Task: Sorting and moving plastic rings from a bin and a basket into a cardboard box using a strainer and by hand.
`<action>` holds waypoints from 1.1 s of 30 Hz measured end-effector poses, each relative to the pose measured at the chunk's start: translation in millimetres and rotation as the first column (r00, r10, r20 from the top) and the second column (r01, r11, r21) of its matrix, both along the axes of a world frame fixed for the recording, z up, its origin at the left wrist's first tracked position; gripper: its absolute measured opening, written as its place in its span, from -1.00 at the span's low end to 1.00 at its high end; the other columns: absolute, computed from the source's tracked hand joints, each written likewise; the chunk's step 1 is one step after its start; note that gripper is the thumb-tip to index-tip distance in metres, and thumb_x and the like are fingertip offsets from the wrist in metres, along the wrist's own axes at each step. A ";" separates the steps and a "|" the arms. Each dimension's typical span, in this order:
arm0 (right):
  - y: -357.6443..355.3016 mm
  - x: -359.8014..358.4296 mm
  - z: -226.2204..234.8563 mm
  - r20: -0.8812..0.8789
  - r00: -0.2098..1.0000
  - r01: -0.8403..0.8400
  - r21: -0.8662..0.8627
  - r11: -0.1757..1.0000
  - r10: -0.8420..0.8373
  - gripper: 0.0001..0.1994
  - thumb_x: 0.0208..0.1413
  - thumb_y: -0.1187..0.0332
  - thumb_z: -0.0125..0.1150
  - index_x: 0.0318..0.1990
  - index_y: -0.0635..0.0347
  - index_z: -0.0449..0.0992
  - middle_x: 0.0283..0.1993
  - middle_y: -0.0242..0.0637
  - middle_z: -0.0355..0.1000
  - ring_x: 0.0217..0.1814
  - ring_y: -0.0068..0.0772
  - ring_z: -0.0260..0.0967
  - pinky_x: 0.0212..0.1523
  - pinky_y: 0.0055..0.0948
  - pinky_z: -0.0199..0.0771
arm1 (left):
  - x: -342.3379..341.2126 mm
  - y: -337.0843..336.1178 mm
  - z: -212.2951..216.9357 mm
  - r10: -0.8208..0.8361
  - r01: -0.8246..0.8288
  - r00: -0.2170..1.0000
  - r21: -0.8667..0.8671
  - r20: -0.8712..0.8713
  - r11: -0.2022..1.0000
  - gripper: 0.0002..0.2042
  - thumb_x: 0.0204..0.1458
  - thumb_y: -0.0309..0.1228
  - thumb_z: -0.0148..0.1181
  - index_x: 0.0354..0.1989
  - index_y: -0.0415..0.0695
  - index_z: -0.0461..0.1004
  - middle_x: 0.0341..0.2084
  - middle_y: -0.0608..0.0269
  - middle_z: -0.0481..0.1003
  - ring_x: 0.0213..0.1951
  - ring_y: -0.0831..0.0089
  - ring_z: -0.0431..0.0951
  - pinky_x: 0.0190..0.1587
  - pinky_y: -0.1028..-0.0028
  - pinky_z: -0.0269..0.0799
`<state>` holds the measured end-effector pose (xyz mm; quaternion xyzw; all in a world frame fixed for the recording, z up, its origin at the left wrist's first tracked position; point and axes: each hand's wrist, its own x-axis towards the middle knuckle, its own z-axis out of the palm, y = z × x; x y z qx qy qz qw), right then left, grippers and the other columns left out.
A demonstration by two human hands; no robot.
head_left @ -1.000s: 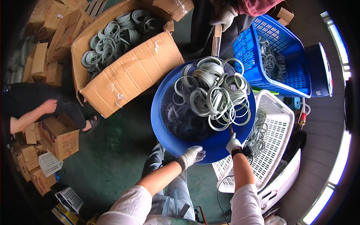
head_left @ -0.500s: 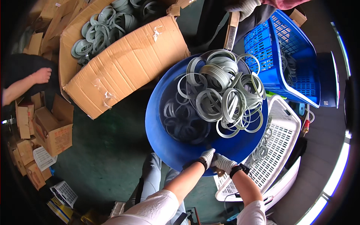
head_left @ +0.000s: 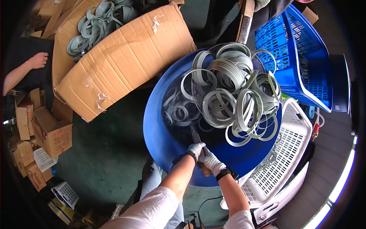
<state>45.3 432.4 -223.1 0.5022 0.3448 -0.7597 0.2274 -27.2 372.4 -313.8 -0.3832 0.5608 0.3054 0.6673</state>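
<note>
Both my hands wear pale gloves and are closed around one wooden stick (head_left: pixel 196 136), tilted over the near side of a round blue tub (head_left: pixel 156 141). My left hand (head_left: pixel 196 149) grips it higher up, my right hand (head_left: pixel 212 161) beside it nearer the butt end. The stick's far tip is among grey rings (head_left: pixel 179 113) lying in dark liquid in the tub; exactly what it touches is hard to make out. A large bundle of pale grey-green rings (head_left: pixel 236 91) hangs over the tub's far right, beneath another wooden stick (head_left: pixel 246 21) near a co-worker's gloved hand (head_left: pixel 261 4).
A big cardboard box (head_left: pixel 126 61) of similar rings stands far left of the tub. Blue crates (head_left: pixel 312 72) and a white basket (head_left: pixel 284 160) with rings crowd the right. Smaller cartons (head_left: pixel 51 129) lie left, near another person's bare hand (head_left: pixel 38 60).
My hands have moved left and up from the tub's near rim, bringing the stick's shaft into view over the liquid. The pale ring bundle sits slightly further right in the picture.
</note>
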 end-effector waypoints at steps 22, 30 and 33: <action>-61.8 11.0 130.1 -0.160 0.978 0.167 0.217 0.962 -0.134 -0.21 -0.17 0.51 0.26 0.25 0.06 -0.03 -0.31 -0.29 0.34 -0.51 -0.47 0.34 -0.56 -0.49 0.42 | 7.4 -39.9 124.7 0.166 -0.086 0.963 0.341 -0.212 0.936 -0.80 -0.07 -0.41 0.19 -0.33 -0.24 0.37 -0.55 0.18 0.45 -0.54 0.37 0.47 -0.46 0.35 0.45; -107.1 30.5 194.1 -0.208 0.961 0.219 0.168 0.961 -0.182 -0.20 -0.17 0.51 0.24 0.26 0.08 -0.05 -0.32 -0.30 0.35 -0.50 -0.45 0.34 -0.52 -0.45 0.42 | 11.9 -82.4 190.0 0.075 -0.026 0.987 0.325 -0.140 0.946 -0.87 -0.04 -0.40 0.20 -0.42 -0.19 0.45 -0.53 0.24 0.47 -0.47 0.38 0.49 -0.36 0.36 0.44; -127.7 36.4 203.1 -0.249 0.936 0.298 0.179 0.938 -0.250 -0.21 -0.16 0.51 0.23 0.27 0.08 -0.04 -0.35 -0.31 0.36 -0.53 -0.45 0.34 -0.55 -0.43 0.42 | 9.7 -97.0 215.1 0.028 0.004 0.996 0.348 -0.086 0.938 -0.85 -0.05 -0.37 0.21 -0.38 -0.19 0.45 -0.49 0.23 0.47 -0.42 0.35 0.48 -0.32 0.35 0.42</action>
